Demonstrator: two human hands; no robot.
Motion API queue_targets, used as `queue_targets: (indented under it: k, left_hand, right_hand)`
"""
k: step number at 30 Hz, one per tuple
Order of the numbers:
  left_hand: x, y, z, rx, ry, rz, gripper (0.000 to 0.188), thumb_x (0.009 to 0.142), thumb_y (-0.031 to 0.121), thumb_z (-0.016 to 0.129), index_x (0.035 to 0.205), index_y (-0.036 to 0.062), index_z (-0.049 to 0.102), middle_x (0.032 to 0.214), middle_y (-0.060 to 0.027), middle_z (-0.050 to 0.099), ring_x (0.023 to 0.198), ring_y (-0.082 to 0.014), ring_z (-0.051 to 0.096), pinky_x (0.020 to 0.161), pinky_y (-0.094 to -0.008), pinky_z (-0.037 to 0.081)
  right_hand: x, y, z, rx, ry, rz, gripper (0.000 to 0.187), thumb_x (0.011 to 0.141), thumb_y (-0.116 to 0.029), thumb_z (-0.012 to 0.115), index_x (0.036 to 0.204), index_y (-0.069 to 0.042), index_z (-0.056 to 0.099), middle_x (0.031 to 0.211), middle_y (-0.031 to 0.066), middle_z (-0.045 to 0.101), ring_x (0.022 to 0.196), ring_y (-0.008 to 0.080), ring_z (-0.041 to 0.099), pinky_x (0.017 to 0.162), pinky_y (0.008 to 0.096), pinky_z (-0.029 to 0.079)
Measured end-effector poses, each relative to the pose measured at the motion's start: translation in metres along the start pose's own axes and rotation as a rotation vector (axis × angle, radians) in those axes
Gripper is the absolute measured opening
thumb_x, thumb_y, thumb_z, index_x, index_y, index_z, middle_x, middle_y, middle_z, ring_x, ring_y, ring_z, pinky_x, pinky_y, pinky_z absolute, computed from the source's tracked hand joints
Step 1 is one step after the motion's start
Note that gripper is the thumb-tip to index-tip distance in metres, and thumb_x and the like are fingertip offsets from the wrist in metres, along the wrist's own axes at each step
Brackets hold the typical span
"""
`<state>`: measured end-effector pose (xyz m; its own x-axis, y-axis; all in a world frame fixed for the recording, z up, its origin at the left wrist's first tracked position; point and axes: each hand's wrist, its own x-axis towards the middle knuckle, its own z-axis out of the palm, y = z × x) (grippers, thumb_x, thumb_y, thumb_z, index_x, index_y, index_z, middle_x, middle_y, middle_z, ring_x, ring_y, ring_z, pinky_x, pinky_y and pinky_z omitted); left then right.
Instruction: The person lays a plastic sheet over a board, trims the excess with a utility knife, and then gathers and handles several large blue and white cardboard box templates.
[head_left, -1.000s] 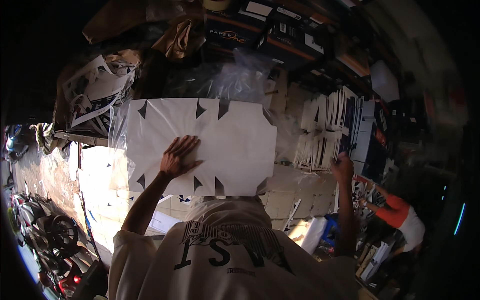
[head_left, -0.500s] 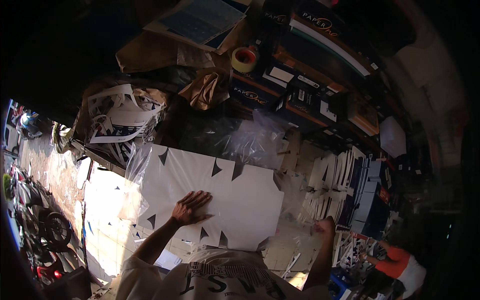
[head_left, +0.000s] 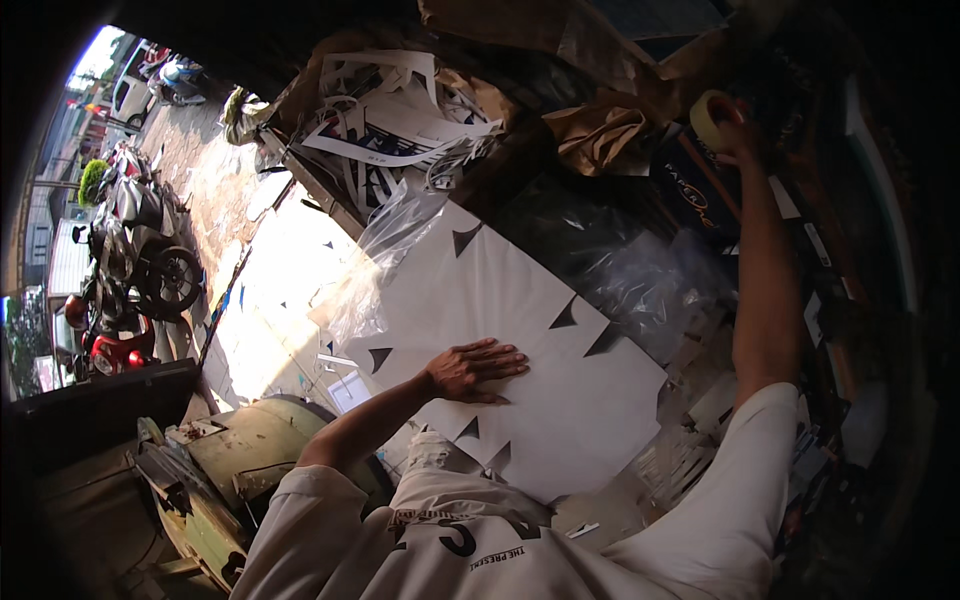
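Observation:
A stack of white die-cut sheets (head_left: 585,400), with dark pointed notches along its edges, lies in front of me. Clear plastic film (head_left: 405,235) pokes out around the stack's far left corner. My left hand (head_left: 470,372) rests flat on the top sheet, fingers stretched out. At the far right, my right arm is stretched out, and my right hand (head_left: 738,140) grips a roll of yellowish tape (head_left: 706,122) by its ring. Part of that hand is in shadow. Crumpled brown paper (head_left: 603,135) sits left of the tape.
Beyond the stack stands a box of white paper offcuts (head_left: 400,115). Crumpled clear plastic (head_left: 655,280) lies past its far right edge. Dark cartons (head_left: 690,190) are piled at right. A worn greenish machine (head_left: 270,450) stands at lower left, with parked motorcycles (head_left: 135,260) outside.
My right hand has moved from beside the stack's right end up to the tape roll and closed on it. My left hand stays on the sheets. The view has swung left.

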<state>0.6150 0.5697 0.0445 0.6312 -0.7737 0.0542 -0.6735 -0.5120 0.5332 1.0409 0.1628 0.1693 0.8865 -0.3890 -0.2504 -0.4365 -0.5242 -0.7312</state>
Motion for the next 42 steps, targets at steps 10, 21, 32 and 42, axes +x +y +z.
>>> queue_targets:
  k: [10, 21, 32, 42]
  left_hand:
    - [-0.024, -0.011, 0.009, -0.097, 0.033, -0.007, 0.069, 0.089, 0.050, 0.064, 0.147, 0.0196, 0.043, 0.155, -0.0046, 0.037, 0.143, -0.0211, 0.036, 0.117, -0.0427, 0.030]
    - [-0.015, -0.016, -0.012, -0.171, -0.061, 0.116, 0.136, 0.050, 0.058, 0.086, 0.157, 0.0124, 0.016, 0.161, -0.0131, 0.023, 0.148, -0.0286, 0.023, 0.111, -0.0473, 0.028]
    - [0.033, -0.028, -0.024, -0.026, -0.324, 0.104, 0.151, 0.043, 0.030, 0.097, 0.157, 0.0132, 0.000, 0.161, -0.0093, 0.024, 0.147, -0.0318, 0.019, 0.114, -0.0554, 0.022]
    - [0.027, -0.024, -0.016, 0.151, -0.399, 0.231, 0.120, 0.050, 0.049, 0.092, 0.150, 0.0490, 0.025, 0.165, -0.0057, 0.005, 0.151, -0.0334, 0.004, 0.116, -0.0674, 0.008]
  right_hand:
    - [-0.302, 0.067, 0.048, 1.263, -0.282, 0.136, 0.043, 0.094, -0.017, 0.057, 0.133, 0.000, 0.051, 0.120, 0.0155, 0.060, 0.108, 0.0270, 0.062, 0.083, 0.0371, 0.053]
    - [-0.536, 0.079, 0.153, -0.422, 0.167, 0.130, 0.059, 0.076, -0.021, 0.070, 0.133, -0.016, 0.058, 0.097, 0.0258, 0.064, 0.090, 0.0404, 0.063, 0.079, 0.0473, 0.053]
    - [-0.534, 0.098, 0.176, -0.232, 0.037, 0.177, 0.062, 0.067, -0.026, 0.076, 0.123, -0.003, 0.064, 0.100, 0.0246, 0.070, 0.097, 0.0428, 0.066, 0.088, 0.0449, 0.054]
    - [-0.615, 0.100, 0.191, -0.228, 0.069, 0.295, 0.063, 0.072, -0.024, 0.075, 0.132, -0.011, 0.060, 0.104, 0.0259, 0.068, 0.097, 0.0431, 0.066, 0.090, 0.0485, 0.053]
